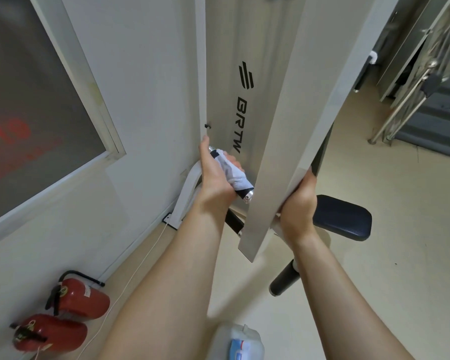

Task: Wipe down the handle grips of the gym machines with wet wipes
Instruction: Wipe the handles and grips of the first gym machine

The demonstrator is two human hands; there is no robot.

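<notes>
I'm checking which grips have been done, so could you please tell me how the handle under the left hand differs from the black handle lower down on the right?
The upper handle is wrapped in a white wipe and gripped by the left hand; the lower handle is bare and untouched. The upper one shows a chrome end cap; the lower one's end looks lighter. Both are black and cylindrical.

Your left hand [213,175] squeezed between wall [146,100] and slanted panel [283,126], open floor [400,229] to your right
</notes>
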